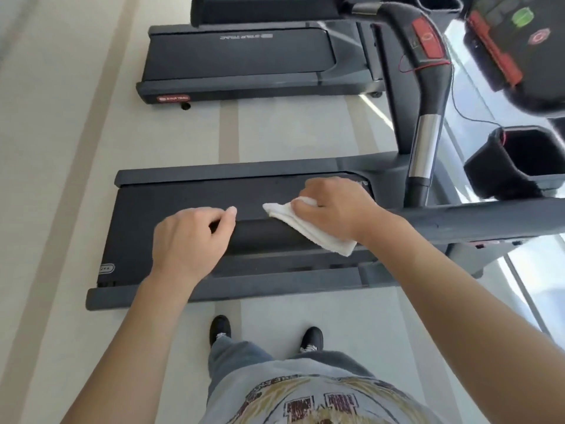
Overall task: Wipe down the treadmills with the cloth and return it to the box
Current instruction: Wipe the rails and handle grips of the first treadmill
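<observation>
Right hand [333, 209] has the white cloth [308, 229] in its grip, fingers curled over the bunched top, pressing it onto the padded side handrail [269, 237] of the near treadmill [171, 203]. Cloth hangs down the near face of the rail, below and toward the person from the hand. The rail's long axis runs left-right across the view; unwiped-looking length lies to the left of the cloth, toward the rail's free end. So the next stroke looks like a slide leftward along that axis.

Left hand [191, 240] sits on the same rail near its end, fingers curled over the far side, thumb tip up; looks like it steadies, holds nothing else. It lies directly in the cloth's path, just beside it, so it probably needs to lift or shift.

Second treadmill [238, 53] well apart, further back. Right hand is the nearer one to the console [504, 41] side.

Hidden: the box is not in view. Fingertips of both hands are behind the rail. Console cut off at the right edge, blurred. Can't tell whether the cloth is damp, or which surfaces are already wiped.
</observation>
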The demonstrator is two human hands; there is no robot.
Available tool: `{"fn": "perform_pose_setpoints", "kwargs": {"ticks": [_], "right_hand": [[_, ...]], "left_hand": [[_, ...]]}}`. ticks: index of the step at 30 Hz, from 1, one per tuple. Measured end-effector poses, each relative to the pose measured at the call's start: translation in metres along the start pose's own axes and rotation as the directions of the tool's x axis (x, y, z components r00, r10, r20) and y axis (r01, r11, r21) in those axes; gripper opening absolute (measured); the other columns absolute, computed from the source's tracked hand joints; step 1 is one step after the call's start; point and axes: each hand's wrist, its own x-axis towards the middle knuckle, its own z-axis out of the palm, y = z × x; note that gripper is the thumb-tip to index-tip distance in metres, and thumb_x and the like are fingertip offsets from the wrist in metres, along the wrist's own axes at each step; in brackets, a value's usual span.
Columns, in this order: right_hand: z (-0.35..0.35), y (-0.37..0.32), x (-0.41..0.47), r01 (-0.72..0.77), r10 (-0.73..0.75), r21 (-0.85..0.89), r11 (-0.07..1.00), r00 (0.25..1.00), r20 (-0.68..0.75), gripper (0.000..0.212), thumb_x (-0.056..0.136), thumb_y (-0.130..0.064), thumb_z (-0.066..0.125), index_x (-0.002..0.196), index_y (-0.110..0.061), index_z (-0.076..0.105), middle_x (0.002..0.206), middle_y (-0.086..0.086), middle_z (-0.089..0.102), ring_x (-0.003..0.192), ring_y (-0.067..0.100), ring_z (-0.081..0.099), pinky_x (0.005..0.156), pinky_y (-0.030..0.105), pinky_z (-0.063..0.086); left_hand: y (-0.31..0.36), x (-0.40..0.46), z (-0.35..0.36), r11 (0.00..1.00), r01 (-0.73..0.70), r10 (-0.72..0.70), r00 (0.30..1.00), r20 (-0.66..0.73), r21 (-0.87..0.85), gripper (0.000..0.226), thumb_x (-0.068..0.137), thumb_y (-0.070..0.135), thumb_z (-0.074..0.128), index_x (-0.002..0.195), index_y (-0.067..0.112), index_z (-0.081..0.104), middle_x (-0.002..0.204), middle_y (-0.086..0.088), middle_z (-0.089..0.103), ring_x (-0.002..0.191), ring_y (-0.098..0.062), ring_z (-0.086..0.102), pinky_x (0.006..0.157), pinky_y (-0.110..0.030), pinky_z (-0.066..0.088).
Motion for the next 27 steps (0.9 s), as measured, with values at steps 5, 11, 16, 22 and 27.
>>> {"fn": "perform_pose_setpoints", "kwargs": {"ticks": [5, 11, 16, 22, 27], "right_hand": [[-0.009, 0.058, -0.023, -0.057, 0.055, -0.032, 0.998, 0.996, -0.073, 0.048, 0.091, -0.053, 0.034, 0.071, -0.014, 0.054, 0.079, 0.005, 0.062, 0.075, 0.026, 0.061, 0.068, 0.041, 0.051], [-0.003, 0.064, -0.023, -0.056, 0.042, -0.104, 0.993, 0.990, -0.134, 0.054, 0.088, -0.055, 0.025, 0.064, -0.017, 0.055, 0.077, -0.002, 0.059, 0.077, 0.022, 0.062, 0.065, 0.034, 0.048], [0.008, 0.018, -0.015, -0.044, 0.022, -0.114, 0.992, 0.982, -0.189, 0.064, 0.088, -0.065, 0.018, 0.058, -0.017, 0.049, 0.073, -0.002, 0.051, 0.062, 0.020, 0.051, 0.058, 0.034, 0.034], [0.032, -0.051, 0.011, -0.020, -0.004, -0.110, 0.994, 0.977, -0.213, 0.061, 0.087, -0.062, 0.011, 0.057, -0.020, 0.043, 0.070, -0.004, 0.044, 0.057, 0.010, 0.037, 0.053, 0.031, 0.023], [0.047, -0.071, 0.017, -0.052, 0.001, -0.144, 0.988, 0.942, -0.335, 0.055, 0.091, -0.052, 0.019, 0.055, -0.018, 0.041, 0.066, -0.002, 0.042, 0.061, 0.020, 0.042, 0.051, 0.033, 0.034]], "left_hand": [[0.051, -0.001, 0.009, 0.983, -0.144, 0.147, 0.989, -0.016, 0.111, 0.055, 0.109, 0.039, 0.045, 0.057, 0.025, 0.034, 0.047, 0.006, 0.036, 0.045, -0.011, 0.037, 0.052, -0.029, 0.027], [0.070, 0.000, 0.016, 0.973, -0.205, 0.209, 0.977, -0.034, 0.109, 0.050, 0.107, 0.038, 0.040, 0.060, 0.023, 0.034, 0.048, 0.007, 0.024, 0.044, -0.011, 0.025, 0.054, -0.031, 0.022], [0.055, 0.001, 0.014, 0.973, -0.232, 0.231, 0.972, 0.033, 0.014, 0.043, 0.108, 0.042, 0.035, 0.080, 0.027, 0.064, 0.067, 0.011, 0.058, 0.060, -0.015, 0.047, 0.061, -0.034, 0.040], [0.005, 0.007, -0.009, 0.982, -0.167, 0.179, 0.973, 0.146, -0.090, 0.037, 0.108, 0.041, 0.045, 0.077, 0.029, 0.061, 0.060, 0.010, 0.052, 0.055, -0.011, 0.051, 0.051, -0.029, 0.035], [-0.021, 0.015, -0.023, 0.970, -0.032, 0.104, 0.950, 0.296, -0.241, 0.049, 0.109, 0.043, 0.047, 0.062, 0.029, 0.048, 0.050, 0.007, 0.042, 0.048, -0.016, 0.038, 0.050, -0.026, 0.024]]}}
